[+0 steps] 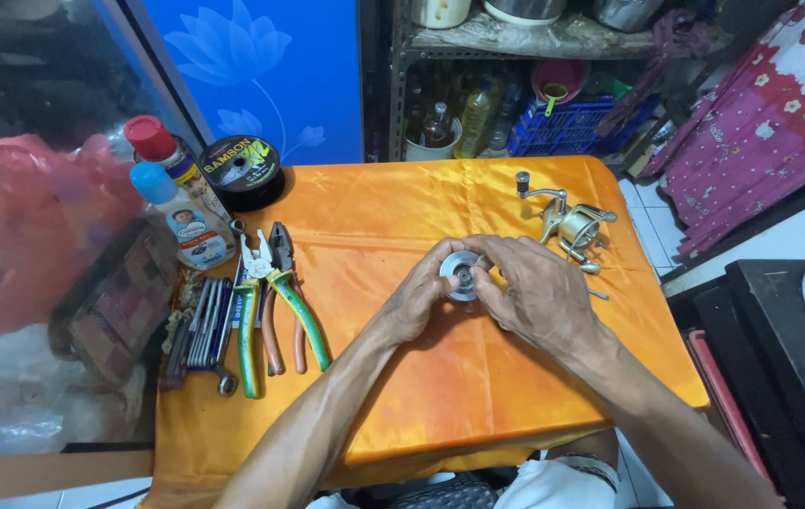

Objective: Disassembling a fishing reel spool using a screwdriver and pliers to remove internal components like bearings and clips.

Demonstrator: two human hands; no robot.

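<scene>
An orange satin cloth covers the desk. Both hands meet near its middle. The left hand comes from 7 o'clock and the right hand from 5 o'clock. Between them is a round silver fishing reel spool, lifted a little above the cloth. The fingers of both hands are grasping this spool, the left ones on its left edge and the right ones on its right edge and over its top.

At 2 o'clock from the hands, the silver spinning reel body with its crank handle lies on the cloth, near but apart. At 9 o'clock lie two pliers: one with green and yellow grips, one with reddish grips, and beside them a row of wrenches. At 10 o'clock stand two bottles and a black spool of fishing line.
</scene>
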